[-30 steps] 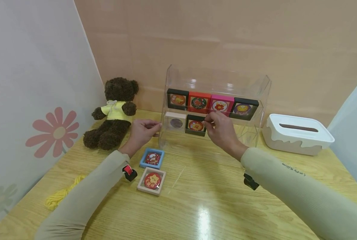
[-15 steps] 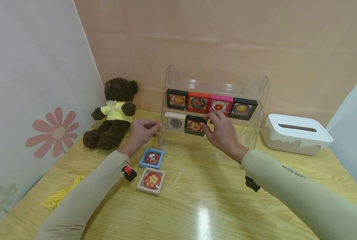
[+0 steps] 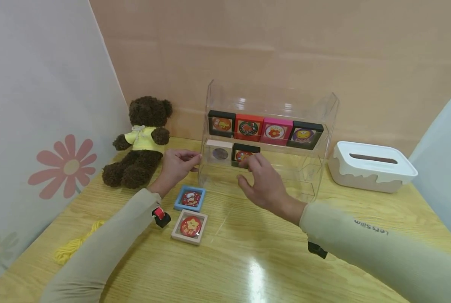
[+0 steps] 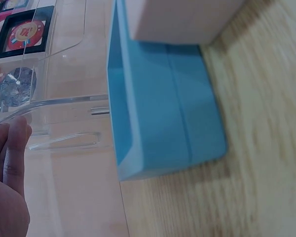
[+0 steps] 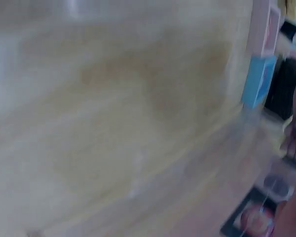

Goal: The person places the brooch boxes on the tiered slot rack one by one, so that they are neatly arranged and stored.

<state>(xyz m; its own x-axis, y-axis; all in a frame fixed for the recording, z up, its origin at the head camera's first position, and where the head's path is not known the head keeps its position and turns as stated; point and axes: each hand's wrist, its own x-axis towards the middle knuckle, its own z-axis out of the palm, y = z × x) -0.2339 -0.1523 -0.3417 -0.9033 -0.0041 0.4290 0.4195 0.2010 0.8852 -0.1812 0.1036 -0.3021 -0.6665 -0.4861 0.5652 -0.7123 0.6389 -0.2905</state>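
A clear acrylic display stand (image 3: pixel 269 101) stands at the back of the table. Its left side edge is pinched between the thumb and fingers of my left hand (image 3: pixel 178 166). My right hand (image 3: pixel 265 182) is in front of the lower tier, thumb apart from the bent fingers, holding nothing. Its fingertips overlap a black-framed badge (image 3: pixel 246 149), partly hiding it. Left of that badge sits a white frame with a greyish disc (image 3: pixel 220 153). On the table before the stand lie a blue-framed badge (image 3: pixel 189 198) and a beige-framed badge (image 3: pixel 189 227).
The upper tier carries black, red (image 3: pixel 249 127), pink and black frames in a row. A brown teddy bear (image 3: pixel 140 139) sits at the left, yellow yarn (image 3: pixel 68 249) nearer the front edge. At the right is a white tissue box (image 3: pixel 373 168).
My right hand has let go of the black-framed badge's edge and drawn back, down and to the left, with its fingers parting. The left hand stays at the stand's edge.
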